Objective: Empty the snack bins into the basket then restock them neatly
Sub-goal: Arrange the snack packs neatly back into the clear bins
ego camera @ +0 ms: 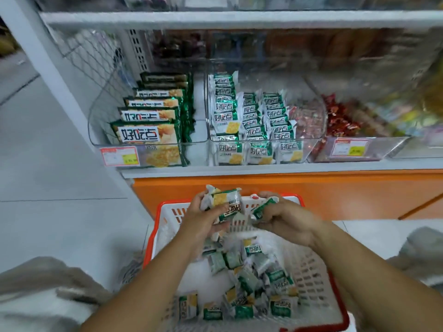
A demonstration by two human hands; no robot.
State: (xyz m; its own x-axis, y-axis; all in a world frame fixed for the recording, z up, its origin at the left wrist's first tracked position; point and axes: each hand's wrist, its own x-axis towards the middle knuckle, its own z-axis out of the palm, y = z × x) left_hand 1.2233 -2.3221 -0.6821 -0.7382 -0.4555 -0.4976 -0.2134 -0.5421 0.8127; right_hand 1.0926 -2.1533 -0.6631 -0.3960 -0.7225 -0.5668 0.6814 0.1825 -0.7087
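Left hand (203, 219): grip is clenching around a small stack of green-and-white snack packets (226, 204). Right hand (290, 219), at 3 o'clock of the left, is pinching one more packet (263, 208). Both are hovering over the basket's (150, 238) 12 o'clock end; loose packets (251, 281) are lying inside. Middle bin (254, 140), at 12 o'clock of the basket, is holding upright rows reading "好吃点". Price label (119, 156) at its 8 o'clock: print illegible.

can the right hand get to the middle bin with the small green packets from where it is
Probably yes: the middle bin is open on top and nothing stands between it and the right hand over the basket. That hand already grips a packet, though, so it could only set one in.
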